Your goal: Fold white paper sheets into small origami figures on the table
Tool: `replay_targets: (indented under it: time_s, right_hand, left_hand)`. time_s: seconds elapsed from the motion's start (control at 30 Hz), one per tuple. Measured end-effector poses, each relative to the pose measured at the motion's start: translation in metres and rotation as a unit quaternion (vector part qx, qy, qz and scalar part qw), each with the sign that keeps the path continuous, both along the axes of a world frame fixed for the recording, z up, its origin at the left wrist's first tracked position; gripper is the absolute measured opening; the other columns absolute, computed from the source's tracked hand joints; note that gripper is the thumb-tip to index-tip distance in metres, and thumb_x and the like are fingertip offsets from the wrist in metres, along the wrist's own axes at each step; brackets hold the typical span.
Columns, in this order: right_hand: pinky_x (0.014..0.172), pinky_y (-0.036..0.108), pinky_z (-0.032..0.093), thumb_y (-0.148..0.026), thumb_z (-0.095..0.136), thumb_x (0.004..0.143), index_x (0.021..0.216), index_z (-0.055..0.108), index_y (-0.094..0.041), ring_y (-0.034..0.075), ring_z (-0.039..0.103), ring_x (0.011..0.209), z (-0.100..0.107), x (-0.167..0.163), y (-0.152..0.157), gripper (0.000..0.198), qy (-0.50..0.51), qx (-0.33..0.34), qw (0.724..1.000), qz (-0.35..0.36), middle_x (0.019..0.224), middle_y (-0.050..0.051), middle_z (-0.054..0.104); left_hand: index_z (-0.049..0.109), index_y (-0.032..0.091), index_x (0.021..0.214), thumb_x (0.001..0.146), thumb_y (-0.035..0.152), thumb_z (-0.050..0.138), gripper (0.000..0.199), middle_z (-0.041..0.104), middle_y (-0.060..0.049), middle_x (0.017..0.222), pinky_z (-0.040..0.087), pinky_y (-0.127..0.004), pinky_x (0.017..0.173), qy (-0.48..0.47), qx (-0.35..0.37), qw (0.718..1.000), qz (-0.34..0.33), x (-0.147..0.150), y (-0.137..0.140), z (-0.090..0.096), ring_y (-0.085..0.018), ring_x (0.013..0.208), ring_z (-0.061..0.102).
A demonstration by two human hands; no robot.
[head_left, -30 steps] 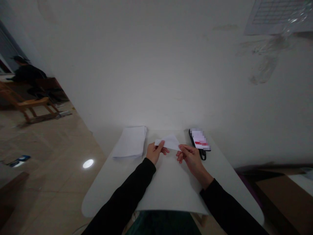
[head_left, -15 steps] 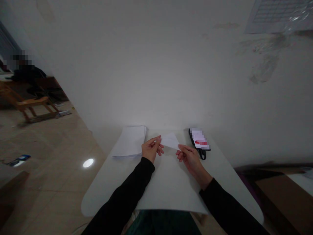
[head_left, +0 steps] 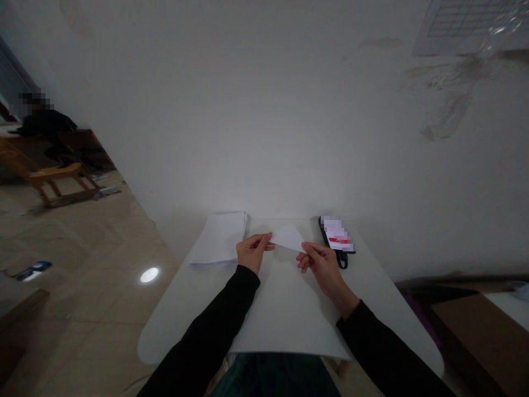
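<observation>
A small white piece of paper [head_left: 288, 237], pointed at its left end, is held above the table between my two hands. My left hand [head_left: 252, 251] pinches its left corner between thumb and fingers. At the lower right corner, my right hand [head_left: 320, 262] grips the paper with thumb and forefinger, the other fingers curled below. A stack of white paper sheets [head_left: 219, 237] lies just left of my left hand. Beyond my right hand rests a phone [head_left: 339, 234] with a lit screen and a dark strap loop at its lower end.
The white table [head_left: 289, 320] stands against a pale wall [head_left: 264, 110]. To the right is a brown cardboard box [head_left: 479, 331]. Far left, a person in dark clothes [head_left: 47, 124] sits near a wooden chair [head_left: 55, 173]. A printed sheet [head_left: 463, 27] hangs at upper right.
My left hand has shifted slightly left and its fingers have drawn closer together at the paper's corner. My right hand and the paper stay nearly in place.
</observation>
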State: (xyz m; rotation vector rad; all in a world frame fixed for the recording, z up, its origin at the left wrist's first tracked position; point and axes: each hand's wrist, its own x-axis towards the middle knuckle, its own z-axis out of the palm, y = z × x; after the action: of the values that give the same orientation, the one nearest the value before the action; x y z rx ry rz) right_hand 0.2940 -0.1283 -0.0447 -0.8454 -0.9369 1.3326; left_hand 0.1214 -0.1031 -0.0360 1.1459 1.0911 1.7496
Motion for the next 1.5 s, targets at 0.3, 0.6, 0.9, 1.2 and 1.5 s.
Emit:
replay_targets:
  time_s: [0.3, 0.6, 0.9, 1.2, 1.5]
  right_hand:
    - [0.038, 0.024, 0.042, -0.042, 0.065, 0.082, 0.091, 0.071, -0.017, 0.012, 0.057, 0.04, -0.004, 0.009, 0.005, 0.027, -0.175, 0.119, 0.97, -0.12, 0.056, -0.002, 0.061]
    - [0.042, 0.025, 0.04, -0.044, 0.064, 0.082, 0.093, 0.069, -0.016, 0.014, 0.059, 0.042, -0.005, 0.015, 0.009, 0.03, -0.155, 0.115, 0.976, -0.097, 0.055, -0.002, 0.062]
    - [0.043, 0.021, 0.039, -0.038, 0.079, 0.065, 0.095, 0.059, -0.021, 0.012, 0.059, 0.044, 0.003, 0.005, -0.001, 0.039, 0.043, -0.047, 0.996, 0.066, 0.058, -0.004, 0.064]
    - [0.049, 0.023, 0.044, -0.043, 0.07, 0.076, 0.086, 0.059, -0.019, 0.017, 0.067, 0.063, 0.004, -0.002, -0.005, 0.028, -0.081, 0.049, 0.99, 0.106, 0.072, 0.002, 0.068]
    - [0.051, 0.024, 0.046, -0.046, 0.072, 0.073, 0.082, 0.058, -0.019, 0.015, 0.063, 0.061, -0.001, -0.001, -0.002, 0.031, -0.207, 0.094, 0.971, 0.077, 0.068, 0.001, 0.068]
  left_hand:
    - [0.069, 0.01, 0.088, 0.065, 0.046, 0.077, 0.043, 0.072, -0.008, 0.067, 0.052, -0.023, 0.047, 0.042, -0.056, 0.989, -0.127, -0.007, 0.007, 0.0, -0.019, 0.058, 0.07]
    - [0.062, 0.008, 0.101, 0.07, 0.047, 0.072, 0.051, 0.071, -0.008, 0.069, 0.057, -0.027, 0.06, 0.036, -0.065, 0.981, -0.178, -0.009, 0.006, 0.003, -0.02, 0.064, 0.072]
    - [0.046, 0.022, 0.118, 0.073, 0.035, 0.072, 0.054, 0.06, -0.009, 0.113, 0.051, -0.019, 0.054, 0.121, 0.06, 0.976, -0.17, -0.005, -0.013, 0.009, -0.015, 0.084, 0.064]
    - [0.047, 0.019, 0.119, 0.081, 0.038, 0.066, 0.046, 0.051, -0.015, 0.126, 0.053, -0.038, 0.085, 0.044, 0.026, 0.951, -0.305, 0.007, -0.012, -0.005, -0.024, 0.108, 0.059]
    - [0.041, 0.021, 0.137, 0.078, 0.044, 0.067, 0.069, 0.058, -0.008, 0.108, 0.05, -0.031, 0.079, 0.066, -0.002, 0.943, -0.325, 0.006, -0.008, -0.007, -0.015, 0.085, 0.061]
